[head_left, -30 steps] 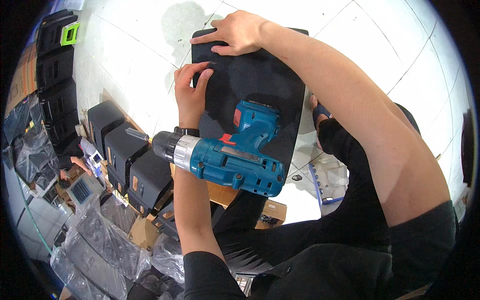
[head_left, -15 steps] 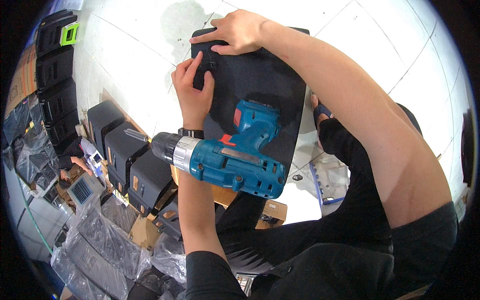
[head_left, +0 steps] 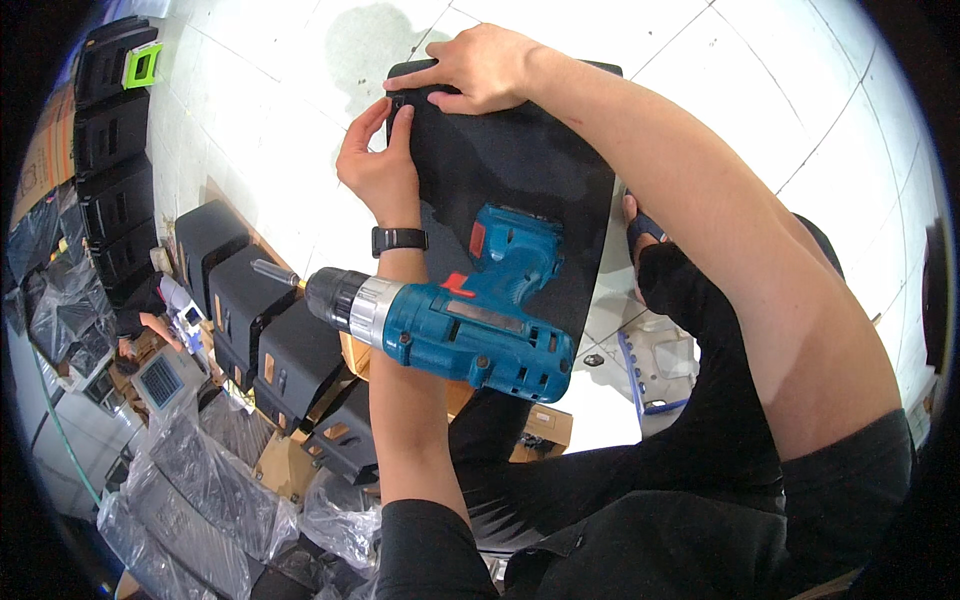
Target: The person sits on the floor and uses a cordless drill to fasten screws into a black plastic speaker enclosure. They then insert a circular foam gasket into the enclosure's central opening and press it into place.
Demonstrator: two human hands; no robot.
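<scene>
A black box (head_left: pixel 505 150) with a flat dark top stands in front of me. At its far left corner my left hand (head_left: pixel 382 172) closes thumb and forefinger around a small black fitting (head_left: pixel 399 102), whose exact kind is too small to tell. My right hand (head_left: pixel 485 68) lies across the far edge of the box beside it, fingers stretched toward that same corner and holding nothing. A teal cordless drill (head_left: pixel 480 335), with a long bit pointing left, appears over my left forearm, gripped by neither hand; what supports it is hidden.
Several black cases (head_left: pixel 300 350) stand in a row at the left, near plastic-wrapped goods (head_left: pixel 190 500). Farther left, a person's arm (head_left: pixel 158 328) shows by a laptop (head_left: pixel 163 382). A blue-edged tray (head_left: pixel 660 370) sits on the floor by my leg.
My left hand has shifted toward the far corner, its spread fingers drawing together at the small black fitting. The box has moved slightly right and down in view; my right hand stays on it.
</scene>
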